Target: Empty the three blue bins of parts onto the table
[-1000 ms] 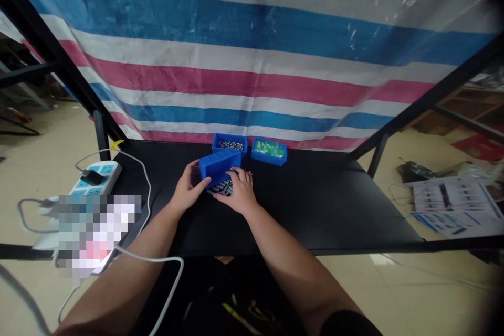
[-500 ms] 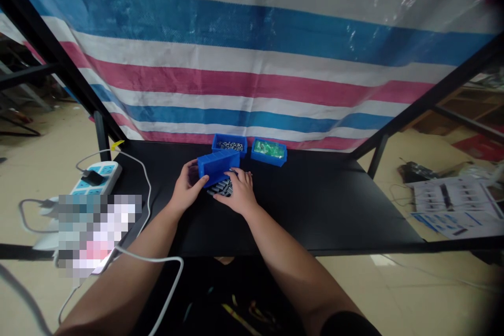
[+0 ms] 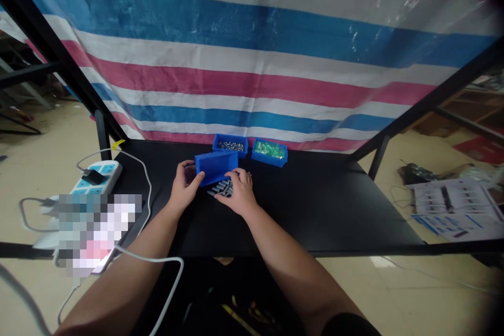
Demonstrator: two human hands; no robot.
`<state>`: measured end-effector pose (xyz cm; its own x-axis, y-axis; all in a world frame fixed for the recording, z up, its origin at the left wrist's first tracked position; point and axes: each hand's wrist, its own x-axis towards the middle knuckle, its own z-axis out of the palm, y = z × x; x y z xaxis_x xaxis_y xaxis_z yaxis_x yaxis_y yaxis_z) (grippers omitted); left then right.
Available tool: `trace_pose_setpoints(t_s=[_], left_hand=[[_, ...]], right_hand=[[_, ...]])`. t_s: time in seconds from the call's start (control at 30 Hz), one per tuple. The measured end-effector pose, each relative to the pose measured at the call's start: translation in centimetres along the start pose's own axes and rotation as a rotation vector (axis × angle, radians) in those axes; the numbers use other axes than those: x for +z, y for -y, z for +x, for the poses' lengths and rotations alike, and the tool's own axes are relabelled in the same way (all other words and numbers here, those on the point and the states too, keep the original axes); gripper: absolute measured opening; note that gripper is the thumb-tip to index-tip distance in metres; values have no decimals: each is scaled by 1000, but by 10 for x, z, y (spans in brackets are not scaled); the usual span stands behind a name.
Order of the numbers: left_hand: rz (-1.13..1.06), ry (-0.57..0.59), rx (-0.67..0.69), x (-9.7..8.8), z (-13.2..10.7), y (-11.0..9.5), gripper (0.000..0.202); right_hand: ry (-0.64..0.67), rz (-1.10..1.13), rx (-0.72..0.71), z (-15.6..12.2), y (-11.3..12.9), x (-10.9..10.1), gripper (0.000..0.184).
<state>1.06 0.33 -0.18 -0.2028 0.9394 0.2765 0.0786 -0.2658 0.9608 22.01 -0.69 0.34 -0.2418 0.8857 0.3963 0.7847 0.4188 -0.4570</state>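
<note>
1. Head view: the left hand [image 3: 183, 186] and right hand [image 3: 240, 192] work close together near the middle of a black worktop [image 3: 315, 215], with a tipped blue bin [image 3: 216, 168] between them.
2. Left grip: the fingers wrap around the bin's left end and the thumb presses on its near side, so the hand is closed on the bin and holds it tilted.
3. Right grip: the fingers are curled and lie close together, with their tips at the bin's lower right edge. The palm arches over a cluster of dark metal parts [image 3: 222, 188]. Whether this hand pinches anything cannot be told.
4. Those short cylindrical parts lie on the worktop, just below the bin and under the right fingers. Whether any remain inside the tipped bin is hidden.
5. Just beyond the grip stand two smaller blue bins. One holds silvery metal parts [image 3: 230, 145], and the other holds green items in clear plastic [image 3: 269, 151].
6. Left of the grip, a white power strip [image 3: 96, 177] sits at the worktop's corner, with a white cable [image 3: 145, 189] running along its edge. A pixelated patch [image 3: 98, 233] hides whatever lies below the strip.
7. Far right of the grip, printed sheets [image 3: 452, 210] lie on the floor, their writing too small to read. A striped tarp [image 3: 252, 63] hangs behind the worktop.
</note>
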Motion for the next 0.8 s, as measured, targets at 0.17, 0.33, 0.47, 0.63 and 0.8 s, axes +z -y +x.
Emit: trace_pose_setpoints(t_s=[0.17,0.33,0.47,0.63,0.8], left_hand=[[-5,-9,13,-1,0,-2,51],[-7,-38,16,-1,1,-2,51],[2,-92,23,-2,2,-2,49],[50,-260,70,-8,5,-5,38],[-13,-474,50,-21,12,-3,27]], right_hand=[[-2,13,25,0,1,-1,69],[7,22,39,0,0,-2,69],[27,8,40,0,1,-3,68],[34,8,46,2,0,-6,66],[-16,12,101,4,-5,-9,67]])
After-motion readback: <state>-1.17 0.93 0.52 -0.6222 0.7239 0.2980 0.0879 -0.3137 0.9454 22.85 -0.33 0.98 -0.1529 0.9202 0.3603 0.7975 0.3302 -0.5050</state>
